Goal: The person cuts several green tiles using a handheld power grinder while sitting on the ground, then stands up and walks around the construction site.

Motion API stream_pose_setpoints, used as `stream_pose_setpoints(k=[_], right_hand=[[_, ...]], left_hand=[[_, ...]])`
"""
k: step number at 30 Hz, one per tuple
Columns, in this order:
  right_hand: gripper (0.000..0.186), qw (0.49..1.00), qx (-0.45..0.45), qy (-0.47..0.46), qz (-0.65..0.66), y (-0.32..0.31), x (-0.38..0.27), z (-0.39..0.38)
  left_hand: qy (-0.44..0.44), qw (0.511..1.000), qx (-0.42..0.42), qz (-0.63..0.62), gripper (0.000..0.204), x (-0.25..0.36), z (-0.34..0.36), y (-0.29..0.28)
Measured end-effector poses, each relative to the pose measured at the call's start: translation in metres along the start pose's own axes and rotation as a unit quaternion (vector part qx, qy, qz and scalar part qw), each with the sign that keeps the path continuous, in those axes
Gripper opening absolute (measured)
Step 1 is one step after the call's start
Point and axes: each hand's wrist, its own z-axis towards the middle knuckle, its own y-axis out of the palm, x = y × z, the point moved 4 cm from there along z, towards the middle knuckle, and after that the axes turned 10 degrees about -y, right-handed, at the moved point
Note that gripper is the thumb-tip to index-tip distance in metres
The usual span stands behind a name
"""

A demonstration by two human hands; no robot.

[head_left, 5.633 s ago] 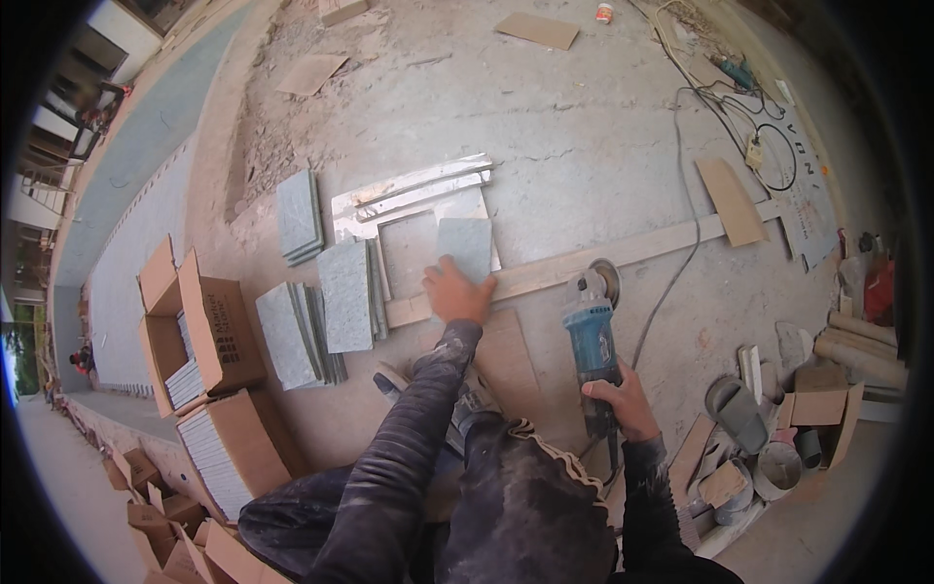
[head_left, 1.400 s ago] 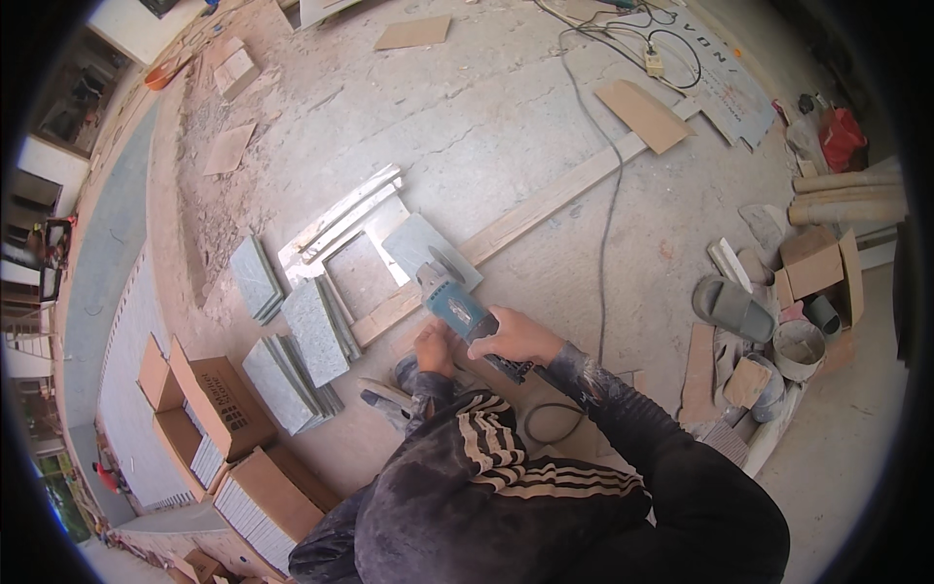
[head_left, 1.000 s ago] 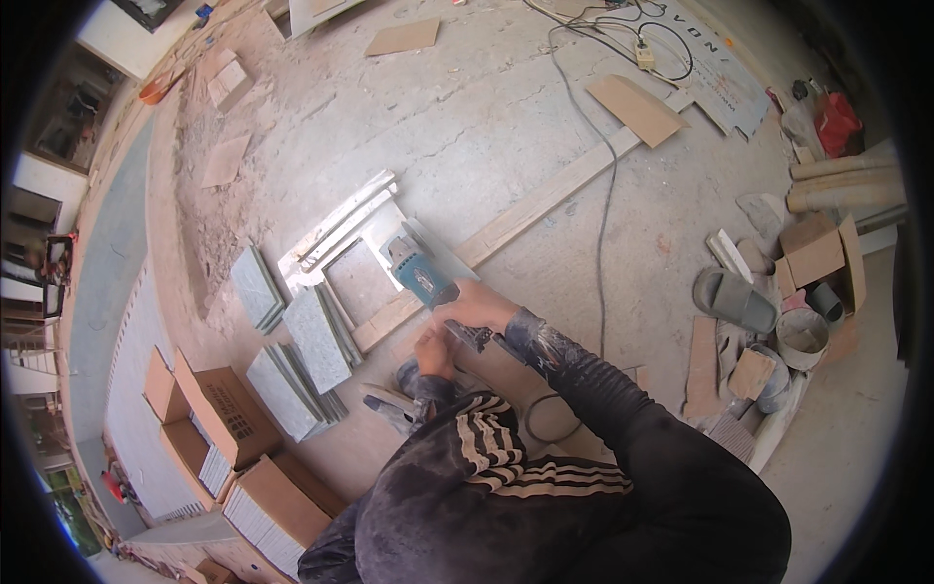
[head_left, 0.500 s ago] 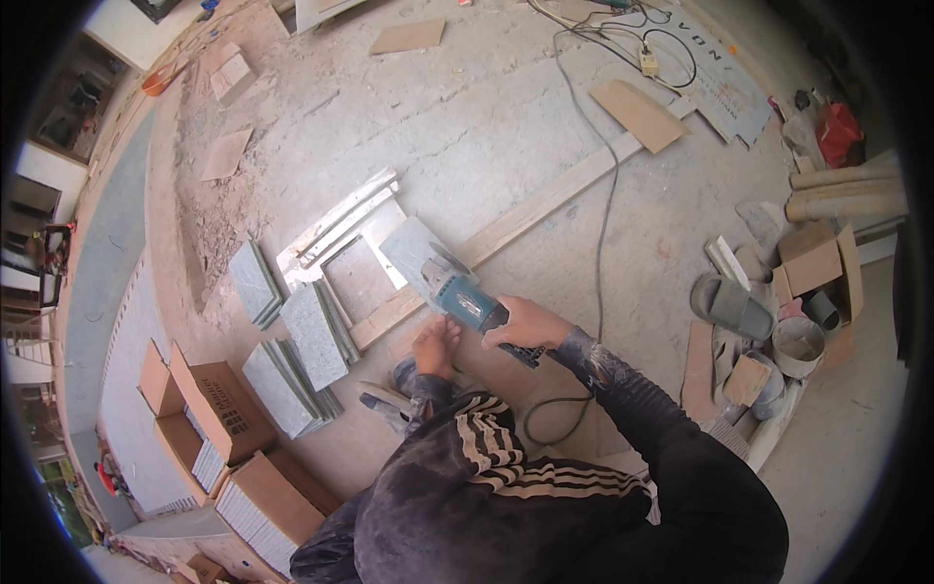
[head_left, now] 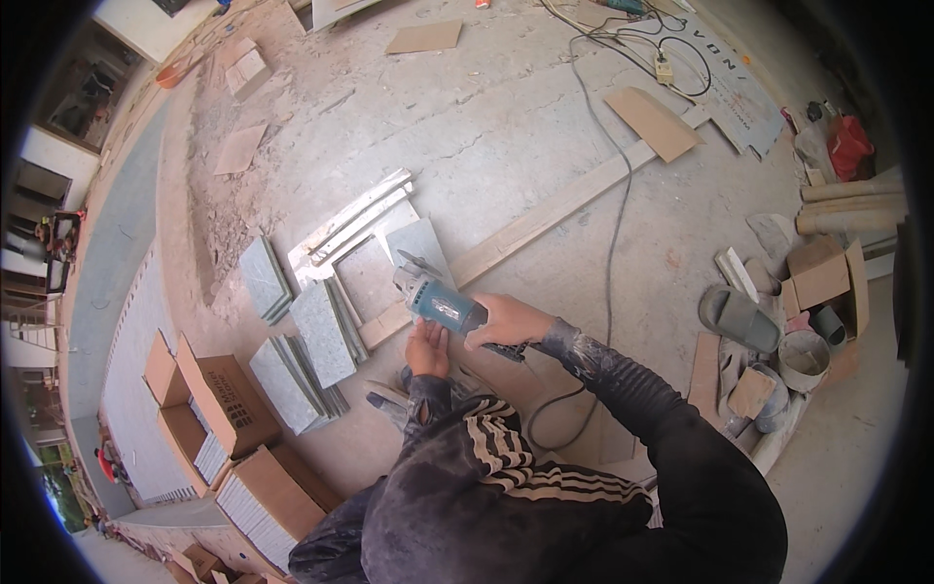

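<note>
Assessed as a building site, with stonework materials on the ground. Bare, cracked concrete floor (head_left: 486,117) extends ahead of the right grip (head_left: 508,321), with loose rubble (head_left: 232,229) far ahead to its left. That grip holds an angle grinder (head_left: 446,306). Stacked stone tiles (head_left: 324,336) lie to its left, opened cartons (head_left: 238,404) farther left; a grimy bucket (head_left: 806,362) stands well to its right.
</note>
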Motion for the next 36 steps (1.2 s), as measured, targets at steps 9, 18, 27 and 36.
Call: stream_pose_setpoints(k=[9, 18, 27, 36], right_hand=[[0.056, 0.998, -0.048, 0.008, -0.038, 0.015, 0.022, 0.055], [0.059, 0.998, -0.057, 0.0, -0.038, 0.016, 0.027, 0.057], [0.06, 0.997, -0.077, 0.022, -0.013, -0.001, 0.015, 0.014], [0.052, 0.998, -0.021, 0.059, 0.026, -0.015, -0.001, -0.053]], left_hand=[[0.019, 0.999, -0.031, -0.001, 0.021, 0.001, -0.004, 0.003], [0.015, 0.999, -0.032, 0.008, 0.02, 0.002, -0.005, 0.004], [0.0, 1.0, -0.003, 0.002, 0.026, 0.002, -0.001, 0.0], [-0.005, 1.0, -0.004, -0.016, 0.026, -0.001, 0.002, 0.004]])
